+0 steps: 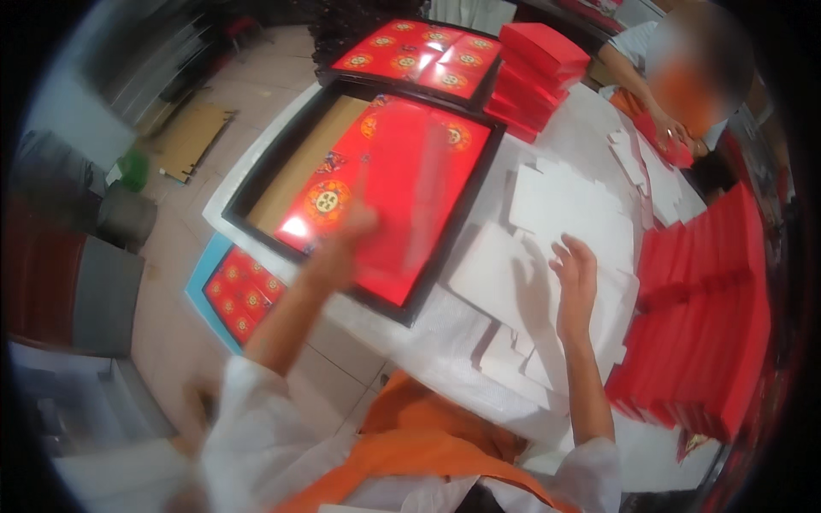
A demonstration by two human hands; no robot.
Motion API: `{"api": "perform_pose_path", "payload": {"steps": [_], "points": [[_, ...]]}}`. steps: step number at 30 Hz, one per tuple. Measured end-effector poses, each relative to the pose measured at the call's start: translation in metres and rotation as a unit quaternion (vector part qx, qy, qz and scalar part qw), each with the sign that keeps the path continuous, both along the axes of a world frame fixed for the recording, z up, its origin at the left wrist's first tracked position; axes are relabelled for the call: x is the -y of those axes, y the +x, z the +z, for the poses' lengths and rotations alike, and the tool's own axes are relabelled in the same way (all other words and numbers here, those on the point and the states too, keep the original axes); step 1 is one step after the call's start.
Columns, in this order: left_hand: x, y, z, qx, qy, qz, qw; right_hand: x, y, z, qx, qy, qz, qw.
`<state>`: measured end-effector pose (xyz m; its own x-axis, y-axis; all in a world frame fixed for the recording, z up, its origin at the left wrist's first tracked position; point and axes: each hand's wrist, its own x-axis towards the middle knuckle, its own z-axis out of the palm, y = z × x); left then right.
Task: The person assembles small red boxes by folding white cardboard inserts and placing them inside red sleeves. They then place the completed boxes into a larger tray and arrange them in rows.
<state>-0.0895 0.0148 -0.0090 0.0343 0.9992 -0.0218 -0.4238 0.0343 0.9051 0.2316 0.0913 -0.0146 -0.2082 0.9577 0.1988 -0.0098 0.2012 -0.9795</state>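
fingers [581,248] loosely parted at right, blurred at left

from my far-off screen i see the left hand [349,229] at a red sheet [398,197], which is over the black-framed tray [453,221]; both hand and sheet are smeared, so i cannot tell whether those fingers pinch or press. the right hand [578,289] hangs above white cards [496,269], fingertips slightly curled. farther right, red stacks [697,316] stand close together.

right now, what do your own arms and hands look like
The left hand and right hand look gloveless, though the left is blurred. White sleeves leave most of both forearms bare. No watch or band shows on the right wrist.
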Motion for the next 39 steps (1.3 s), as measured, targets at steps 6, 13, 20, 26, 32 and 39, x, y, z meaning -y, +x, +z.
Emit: {"api": "perform_pose_path", "payload": {"steps": [6, 13, 20, 26, 32, 39], "points": [[-0.088, -0.125, 0.039, -0.647, -0.088, 0.299, 0.695, -0.01, 0.019, -0.06, 0.19, 0.048, -0.039, 0.98], [-0.137, -0.172, -0.003, -0.766, -0.211, 0.274, 0.543, -0.005, 0.014, -0.053, 0.196, 0.007, -0.017, 0.981], [-0.185, -0.176, -0.016, -0.752, -0.262, 0.215, 0.565, -0.006, 0.012, -0.054, 0.157, -0.019, -0.013, 0.987], [-0.197, -0.179, 0.0, -0.759, -0.256, 0.194, 0.567, -0.006, 0.013, -0.055, 0.156, -0.011, -0.011, 0.988], [-0.199, -0.175, -0.006, -0.801, -0.192, 0.256, 0.506, -0.008, 0.014, -0.06, 0.149, 0.0, -0.003, 0.989], [-0.192, -0.168, -0.014, -0.848, -0.168, 0.244, 0.44, -0.008, 0.014, -0.06, 0.173, 0.009, -0.004, 0.985]]}}
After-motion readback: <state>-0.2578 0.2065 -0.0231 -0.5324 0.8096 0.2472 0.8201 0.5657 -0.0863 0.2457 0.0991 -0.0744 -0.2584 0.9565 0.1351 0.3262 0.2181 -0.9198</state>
